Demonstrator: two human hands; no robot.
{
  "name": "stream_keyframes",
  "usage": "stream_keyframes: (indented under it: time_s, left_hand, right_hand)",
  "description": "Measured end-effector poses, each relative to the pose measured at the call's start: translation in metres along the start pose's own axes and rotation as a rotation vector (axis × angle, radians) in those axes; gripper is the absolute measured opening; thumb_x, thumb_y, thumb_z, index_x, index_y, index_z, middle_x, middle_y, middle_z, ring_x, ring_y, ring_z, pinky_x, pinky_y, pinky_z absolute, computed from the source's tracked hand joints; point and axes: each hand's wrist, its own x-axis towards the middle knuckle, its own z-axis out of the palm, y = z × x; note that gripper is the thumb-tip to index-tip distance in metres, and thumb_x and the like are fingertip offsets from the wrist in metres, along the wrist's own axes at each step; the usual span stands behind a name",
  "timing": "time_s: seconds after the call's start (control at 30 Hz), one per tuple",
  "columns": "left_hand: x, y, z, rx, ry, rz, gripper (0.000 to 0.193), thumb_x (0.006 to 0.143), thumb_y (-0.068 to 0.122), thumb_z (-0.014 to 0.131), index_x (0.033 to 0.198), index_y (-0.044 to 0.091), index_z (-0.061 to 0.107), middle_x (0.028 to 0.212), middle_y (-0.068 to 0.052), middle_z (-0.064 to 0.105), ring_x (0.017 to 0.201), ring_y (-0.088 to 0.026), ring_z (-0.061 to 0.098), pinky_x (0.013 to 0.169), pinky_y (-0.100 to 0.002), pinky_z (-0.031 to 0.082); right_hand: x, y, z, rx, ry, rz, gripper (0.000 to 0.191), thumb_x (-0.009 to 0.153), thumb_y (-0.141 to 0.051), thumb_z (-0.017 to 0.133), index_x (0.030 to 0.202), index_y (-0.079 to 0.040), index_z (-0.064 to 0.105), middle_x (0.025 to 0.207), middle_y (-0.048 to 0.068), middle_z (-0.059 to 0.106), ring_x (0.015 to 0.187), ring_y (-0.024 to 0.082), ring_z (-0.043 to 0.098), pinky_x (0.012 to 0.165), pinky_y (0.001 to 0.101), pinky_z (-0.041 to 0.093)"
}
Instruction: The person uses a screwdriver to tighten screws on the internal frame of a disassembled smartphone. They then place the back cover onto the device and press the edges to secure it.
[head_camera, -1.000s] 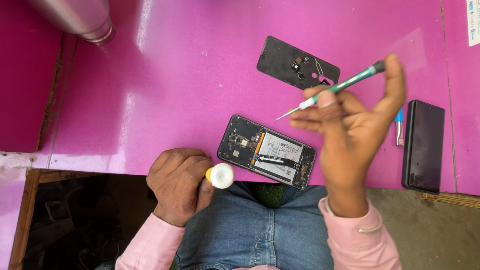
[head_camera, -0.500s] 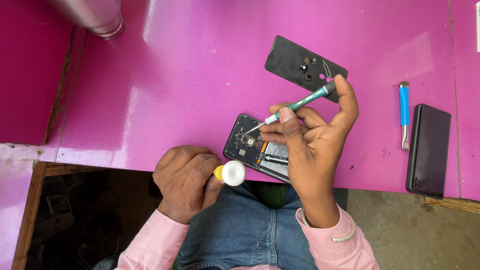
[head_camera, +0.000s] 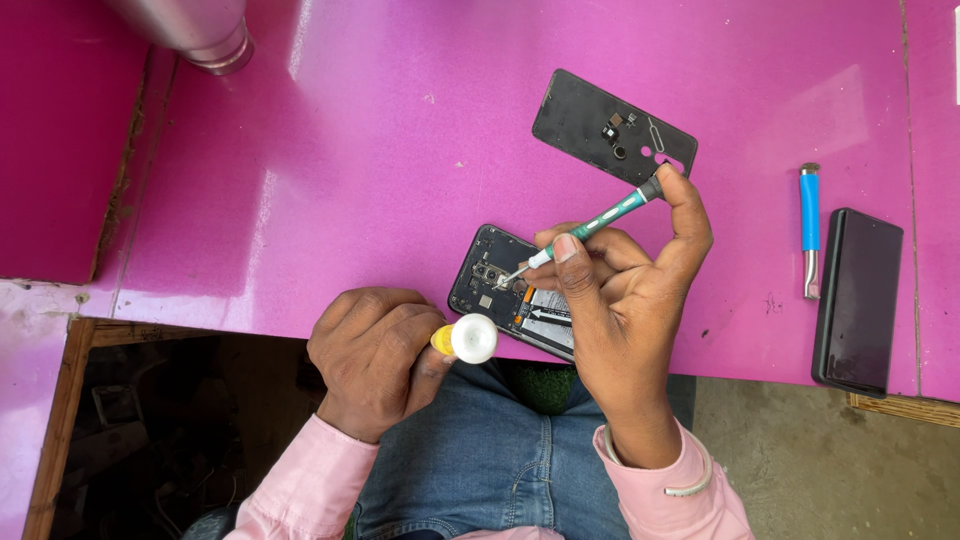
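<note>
An opened dark phone (head_camera: 492, 280) lies at the near edge of the pink table (head_camera: 400, 160), its insides showing. My right hand (head_camera: 625, 300) grips a green-handled screwdriver (head_camera: 600, 222), its tip touching the phone's upper part near the camera module. My left hand (head_camera: 375, 350) is closed around a small yellow tube with a white cap (head_camera: 468, 339), held just left of the phone at the table edge. The phone's black back cover (head_camera: 610, 125) lies farther back, with small parts on it.
A blue-handled tool (head_camera: 809, 225) and a second black phone (head_camera: 858, 300) lie at the right. A metal cylinder (head_camera: 195, 30) stands at the back left. Below the table edge are my jeans and an open dark space on the left.
My right hand came down and leftward from above the table, bringing the screwdriver tip onto the opened phone. My left hand with the tube has hardly moved.
</note>
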Motion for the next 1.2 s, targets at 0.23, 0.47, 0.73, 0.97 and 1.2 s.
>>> stream_keyframes:
  time_s: [0.23,0.47,0.73,0.97,1.2]
  left_hand:
    - [0.0,0.0,0.001,0.013,0.001,-0.003,0.032,0.104,0.041,0.061,0.088,0.014,0.063,0.078,0.001,0.07,0.08,-0.016,0.07,0.072,-0.032,0.051]
    - [-0.002,-0.001,0.001,0.015,-0.01,0.002,0.032,0.105,0.041,0.06,0.089,0.013,0.063,0.079,0.001,0.07,0.082,-0.017,0.071,0.073,-0.032,0.051]
    - [0.003,0.001,-0.002,0.026,-0.043,0.037,0.03,0.104,0.04,0.058,0.09,0.014,0.064,0.089,0.0,0.072,0.087,-0.018,0.07,0.075,-0.034,0.051]
    - [0.014,0.006,-0.011,0.122,-0.165,0.186,0.034,0.098,0.047,0.064,0.086,0.016,0.061,0.126,0.001,0.073,0.105,-0.021,0.068,0.08,-0.034,0.048]
    - [0.018,0.01,-0.012,0.165,-0.238,0.172,0.03,0.096,0.047,0.07,0.088,0.018,0.065,0.131,0.005,0.071,0.107,-0.019,0.066,0.08,-0.035,0.046]
  right_hand:
    - [-0.002,0.003,-0.001,-0.054,-0.012,-0.023,0.069,0.113,0.0,0.058,0.16,-0.012,0.009,0.112,0.025,0.07,0.094,0.021,0.077,0.088,0.0345,0.071]
    - [-0.002,0.005,-0.002,-0.094,-0.014,-0.012,0.069,0.112,0.001,0.058,0.159,-0.011,0.009,0.111,0.025,0.073,0.091,0.022,0.079,0.085,0.0339,0.07]
    - [-0.005,0.01,-0.002,-0.083,-0.022,-0.064,0.069,0.113,0.002,0.057,0.16,-0.013,0.009,0.109,0.025,0.073,0.088,0.021,0.078,0.087,0.0329,0.07]
    - [-0.007,0.011,0.002,-0.049,0.032,-0.022,0.072,0.11,0.003,0.059,0.16,-0.014,0.01,0.11,0.025,0.073,0.09,0.021,0.077,0.084,0.0306,0.067]
    - [-0.007,0.008,0.002,-0.027,0.019,-0.005,0.072,0.11,0.0,0.059,0.159,-0.014,0.009,0.111,0.024,0.073,0.089,0.019,0.077,0.083,0.0288,0.065]
